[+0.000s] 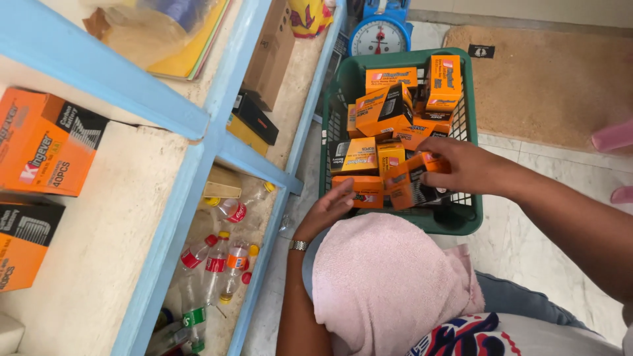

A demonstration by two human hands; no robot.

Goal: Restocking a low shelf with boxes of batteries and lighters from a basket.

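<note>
A person's right hand [461, 168] closes its fingers [432, 161] around a small orange-and-black cardboard box [412, 184] at the near edge of a green plastic slatted basket [461, 221] heaped with like boxes, while the left hand [328, 209] rests loose and holding nothing, fingertips touching another orange box [359, 191] at the basket's near-left corner. The step in hand looks like lifting boxes out; the gripped one sits between thumb and fingers and seems to need only a clean lift over the rim. A pale blue shelf [191, 171] stands to the left.
</note>
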